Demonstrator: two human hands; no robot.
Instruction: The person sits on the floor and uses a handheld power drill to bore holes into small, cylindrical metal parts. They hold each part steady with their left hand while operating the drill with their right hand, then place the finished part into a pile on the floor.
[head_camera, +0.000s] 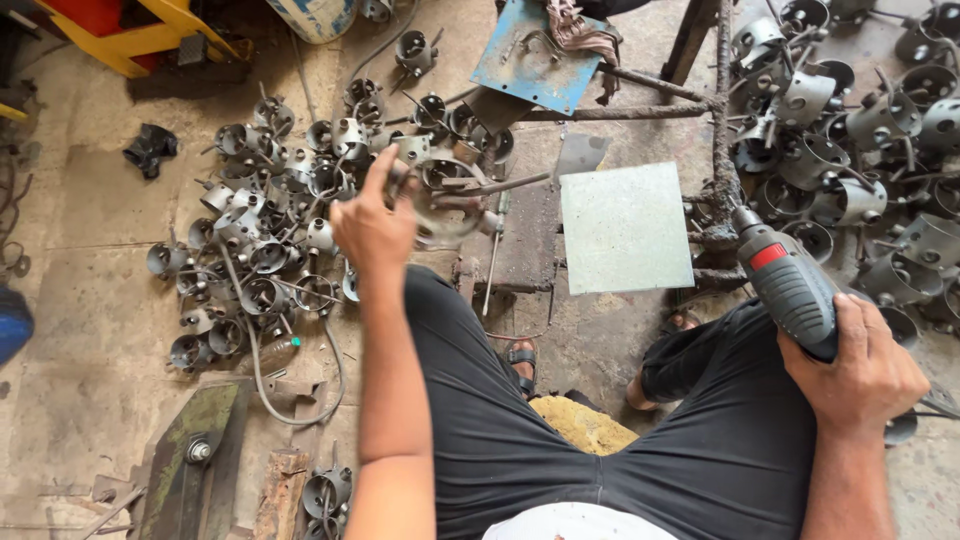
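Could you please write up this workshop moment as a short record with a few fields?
Setting: concrete workshop floor, seen from above a seated person in black trousers.
Left hand: raised, gripping a round metal ring part, blurred.
Right hand: wrapped around a grey power drill with a red patch.
Left pile: many small grey metal cups with rods.
Right pile: more such cups.
Between: a pale square plate, a blue sheet farther off.

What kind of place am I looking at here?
Likely a small metal fabrication workshop: piles of metal ring parts on a concrete floor, a power drill in the right hand, and a rusty welded frame.
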